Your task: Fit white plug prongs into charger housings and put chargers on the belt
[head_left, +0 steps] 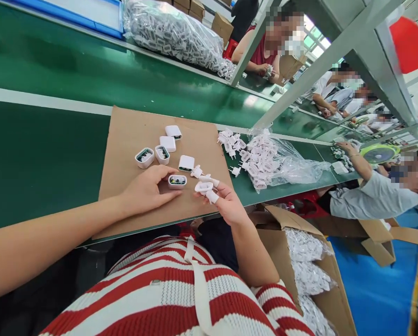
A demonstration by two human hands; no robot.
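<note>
On the brown cardboard sheet, my left hand has its thumb and fingers around a white charger housing that stands with its open end up, parts showing inside. My right hand, with white covers on the fingertips, pinches a white plug cap just right of that housing. A small white plug piece is beside the right fingertips. Behind the hands are several more white housings; two of them stand with their open ends up.
Loose white plug pieces and a clear bag of them lie right of the cardboard. A large filled bag and a blue tray are across the green table. A metal post rises behind. Co-workers sit farther off.
</note>
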